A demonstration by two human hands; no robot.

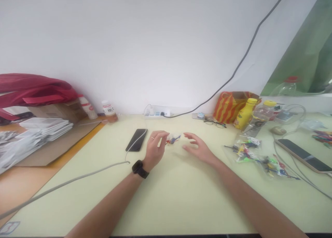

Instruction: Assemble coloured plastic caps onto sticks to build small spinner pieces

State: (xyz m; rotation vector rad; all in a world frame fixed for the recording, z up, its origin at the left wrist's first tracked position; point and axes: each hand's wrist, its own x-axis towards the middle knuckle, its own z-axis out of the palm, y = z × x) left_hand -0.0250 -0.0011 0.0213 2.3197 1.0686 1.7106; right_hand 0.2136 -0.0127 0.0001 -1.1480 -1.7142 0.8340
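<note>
We locate the small bag (174, 140) between the left hand (155, 149), fingers curled (grip: we cannot tell), and the right hand (199, 149), fingers parted, empty, probably for two-sided reach.

At the centre of the frame, a small clear bag holding red and blue pieces (174, 139) looks like thin, shiny plastic film. The pale yellow-green counter (166, 203) beneath is smooth with a soft sheen. Right of centre, the slender yellow bottle (243, 114) appears to be smooth plastic. At the left, the dark red bag (38, 89) is creased, matt cloth, and the flat brown sheet (38, 155) is matt cardboard. The white wall (129, 51) across the top looks smooth and matt.
</note>
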